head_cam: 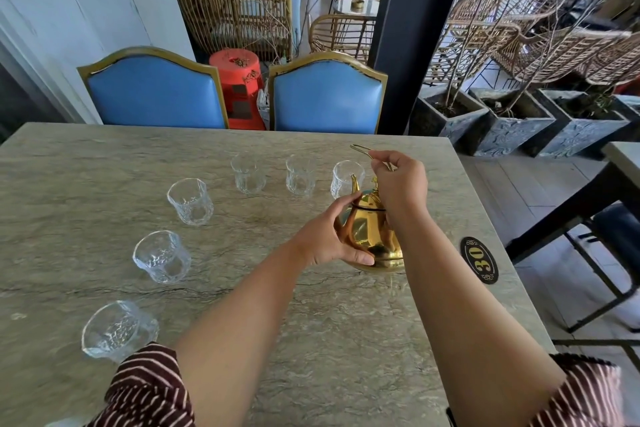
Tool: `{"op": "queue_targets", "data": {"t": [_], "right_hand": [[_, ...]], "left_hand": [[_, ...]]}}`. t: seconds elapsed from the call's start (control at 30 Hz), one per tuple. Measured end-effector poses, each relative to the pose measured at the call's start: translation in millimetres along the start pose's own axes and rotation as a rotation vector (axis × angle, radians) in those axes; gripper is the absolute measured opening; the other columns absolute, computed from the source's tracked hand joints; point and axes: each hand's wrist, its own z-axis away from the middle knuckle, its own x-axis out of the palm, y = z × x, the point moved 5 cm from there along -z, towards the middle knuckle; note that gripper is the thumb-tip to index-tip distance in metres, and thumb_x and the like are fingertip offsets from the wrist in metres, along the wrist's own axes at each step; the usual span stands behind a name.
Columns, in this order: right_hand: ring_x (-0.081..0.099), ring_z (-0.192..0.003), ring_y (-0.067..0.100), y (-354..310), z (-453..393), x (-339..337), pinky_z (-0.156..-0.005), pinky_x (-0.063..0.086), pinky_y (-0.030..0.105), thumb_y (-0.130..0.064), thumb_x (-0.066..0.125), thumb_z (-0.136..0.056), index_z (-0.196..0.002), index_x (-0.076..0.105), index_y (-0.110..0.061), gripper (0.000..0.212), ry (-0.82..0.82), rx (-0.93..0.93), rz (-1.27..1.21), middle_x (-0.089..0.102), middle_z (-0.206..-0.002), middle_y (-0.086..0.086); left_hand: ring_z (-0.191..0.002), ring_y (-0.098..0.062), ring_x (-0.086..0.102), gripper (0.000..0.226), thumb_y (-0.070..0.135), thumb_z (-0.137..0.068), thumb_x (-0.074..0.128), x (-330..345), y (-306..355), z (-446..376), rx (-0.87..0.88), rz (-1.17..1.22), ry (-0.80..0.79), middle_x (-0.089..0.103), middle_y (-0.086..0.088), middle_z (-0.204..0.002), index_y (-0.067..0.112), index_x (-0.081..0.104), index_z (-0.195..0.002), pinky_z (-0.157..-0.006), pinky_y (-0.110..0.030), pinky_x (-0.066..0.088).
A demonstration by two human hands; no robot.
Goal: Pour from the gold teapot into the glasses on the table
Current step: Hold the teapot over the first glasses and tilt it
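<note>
The gold teapot [369, 236] stands on the marble table [86, 163] at the right, spout pointing away toward a clear glass [347, 177]. My left hand [332, 236] is wrapped on the pot's left side and spout base. My right hand [400, 184] pinches the thin wire handle [360, 149] above the lid. Several empty clear glasses stand in an arc: two at the back [248, 173] [300, 175], then along the left [190, 200] [162, 256] and the nearest one [117, 329].
Two blue padded chairs [156, 90] [327, 95] stand at the table's far edge. An oval "30" badge [479, 260] lies near the right edge. Stone planters [516, 121], rattan chairs and a dark pillar [412, 28] lie beyond; another table [623, 156] stands right.
</note>
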Motion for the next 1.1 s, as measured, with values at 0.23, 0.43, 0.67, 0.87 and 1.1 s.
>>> {"op": "queue_targets", "data": {"t": [0.23,0.43,0.67,0.87,1.1], "right_hand": [[0.056,-0.065,0.022,-1,-2,-2,-0.063,0.051,0.031,-0.018,0.059,-0.095,-0.106,0.073,-0.022,0.019,-0.003,0.013,-0.013,0.073,-0.087,0.002],[0.051,-0.057,0.017,-1,-2,-1,-0.058,0.044,0.029,-0.019,0.059,-0.095,-0.106,0.073,-0.022,0.019,-0.007,0.011,-0.005,0.07,-0.077,0.002],[0.066,-0.095,0.032,-3,3,-2,-0.079,0.056,0.043,-0.018,0.059,-0.095,-0.107,0.073,-0.021,0.019,-0.012,0.04,-0.01,0.064,-0.074,-0.007],[0.057,-0.068,0.014,1,1,-3,-0.071,0.056,0.038,-0.019,0.059,-0.095,-0.107,0.073,-0.021,0.018,0.003,0.035,-0.037,0.062,-0.074,-0.017],[0.033,-0.033,0.002,18,6,-2,-0.043,0.03,0.02,-0.021,0.059,-0.094,-0.099,0.072,-0.028,0.015,0.036,0.036,-0.121,0.056,-0.06,-0.014]], "left_hand": [[-0.114,-0.009,0.055,0.115,0.03,-0.055,0.096,0,1,0,-0.001,0.023,-0.001,0.053,0.014,-0.128,0.054,0.029,-0.145,-0.099,-0.026,0.044],[-0.115,-0.012,0.057,0.115,0.034,-0.051,0.096,1,-1,-1,-0.013,0.025,-0.009,0.056,0.015,-0.125,0.059,0.028,-0.141,-0.104,-0.034,0.046],[-0.116,-0.017,0.058,0.114,0.033,-0.054,0.096,1,-3,-1,-0.016,0.006,-0.005,0.057,0.009,-0.123,0.057,0.027,-0.142,-0.102,-0.034,0.047],[-0.118,-0.017,0.057,0.116,0.036,-0.051,0.096,0,-4,-3,-0.008,-0.011,-0.004,0.055,0.007,-0.133,0.061,0.026,-0.14,-0.105,-0.037,0.045],[-0.123,-0.017,0.053,0.119,0.035,-0.049,0.097,2,-7,-6,0.029,-0.055,0.006,0.048,0.007,-0.14,0.059,0.025,-0.141,-0.108,-0.037,0.043]]}}
